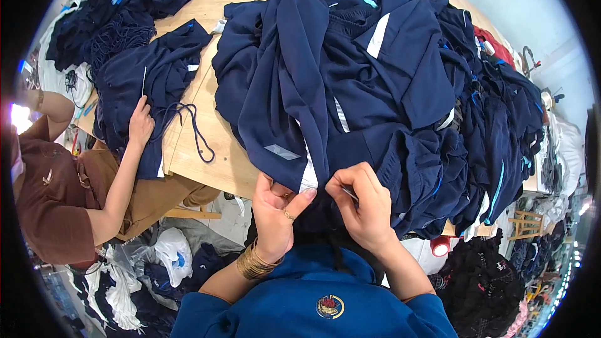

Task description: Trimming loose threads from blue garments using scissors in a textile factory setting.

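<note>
A navy garment [275,112] with a white stripe lies at the near edge of a large heap, one end hanging toward me. My left hand [277,209] pinches that end at the white stripe between thumb and fingers; gold bangles circle the wrist. Just to the right, my right hand [364,203] is closed, its thumb and index finger pressed together beside the cloth edge. A thin pale sliver shows between those fingers, too small to name. Both hands are close together in front of my blue shirt [300,303].
Navy garments [400,75] with white and light-blue stripes pile high on the wooden table [206,163]. At left a co-worker's hand [141,122] rests on another navy garment [119,81] with a dark cord. Dark clothes [482,281] and a white plastic bag [174,253] lie below.
</note>
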Tool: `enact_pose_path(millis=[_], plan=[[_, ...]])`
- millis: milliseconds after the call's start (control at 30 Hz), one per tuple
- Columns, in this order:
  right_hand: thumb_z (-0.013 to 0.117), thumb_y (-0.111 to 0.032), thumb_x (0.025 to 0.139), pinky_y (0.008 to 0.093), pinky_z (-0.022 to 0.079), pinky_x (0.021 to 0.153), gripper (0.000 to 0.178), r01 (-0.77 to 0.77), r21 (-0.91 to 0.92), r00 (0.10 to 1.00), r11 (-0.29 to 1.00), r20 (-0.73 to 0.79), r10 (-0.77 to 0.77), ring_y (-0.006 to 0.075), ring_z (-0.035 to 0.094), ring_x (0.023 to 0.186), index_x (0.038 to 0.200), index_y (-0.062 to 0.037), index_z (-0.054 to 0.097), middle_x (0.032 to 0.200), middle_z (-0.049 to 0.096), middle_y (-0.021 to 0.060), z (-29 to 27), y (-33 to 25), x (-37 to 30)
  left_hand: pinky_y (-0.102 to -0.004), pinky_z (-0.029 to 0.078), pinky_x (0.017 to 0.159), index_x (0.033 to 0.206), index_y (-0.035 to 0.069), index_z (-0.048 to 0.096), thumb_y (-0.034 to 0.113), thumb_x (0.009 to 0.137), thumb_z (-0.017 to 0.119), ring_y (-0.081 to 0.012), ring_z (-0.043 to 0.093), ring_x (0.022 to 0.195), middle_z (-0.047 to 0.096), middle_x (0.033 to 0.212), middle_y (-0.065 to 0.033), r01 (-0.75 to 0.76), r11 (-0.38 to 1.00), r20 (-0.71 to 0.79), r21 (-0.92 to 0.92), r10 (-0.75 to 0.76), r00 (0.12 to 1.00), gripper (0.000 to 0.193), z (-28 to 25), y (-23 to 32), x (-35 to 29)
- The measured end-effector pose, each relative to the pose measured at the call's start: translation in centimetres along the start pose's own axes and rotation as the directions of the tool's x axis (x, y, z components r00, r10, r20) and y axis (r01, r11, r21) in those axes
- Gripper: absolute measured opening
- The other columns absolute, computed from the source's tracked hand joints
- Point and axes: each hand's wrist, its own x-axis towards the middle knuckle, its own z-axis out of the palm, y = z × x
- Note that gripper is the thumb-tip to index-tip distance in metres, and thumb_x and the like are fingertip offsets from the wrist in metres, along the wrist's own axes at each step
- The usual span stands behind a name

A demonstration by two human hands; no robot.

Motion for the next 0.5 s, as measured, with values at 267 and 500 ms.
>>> enact_pose_path(millis=[267,500], plan=[[0.068,0.004,0.065,0.0262,0.047,0.051,0.022,0.172,-0.043,0.98,0.984,-0.098,-0.175,0.0201,0.059,0.062,0.085,-0.003,0.062,0.08,0.057,0.0071,0.7,0.7,-0.5,-0.0272,0.045,0.084,0.119,0.001,0.04,-0.011,0.075,0.061,-0.0137,0.057,0.092,0.059,0.101,-0.0099,0.071,0.997,0.018,-0.002,-0.071,0.997,0.05,0.3,0.4,-0.1],[0.064,0.005,0.057,0.0267,0.045,0.049,0.026,0.224,-0.196,0.967,0.955,-0.077,-0.243,0.0205,0.056,0.057,0.081,-0.0043,0.059,0.077,0.054,0.0069,0.8,-0.2,-0.7,-0.0267,0.046,0.084,0.118,0.001,0.041,-0.011,0.075,0.061,-0.0132,0.057,0.091,0.059,0.101,-0.0096,0.046,0.998,0.005,0.04,-0.046,0.999,0.049,0.2,0.2,-0.2]])
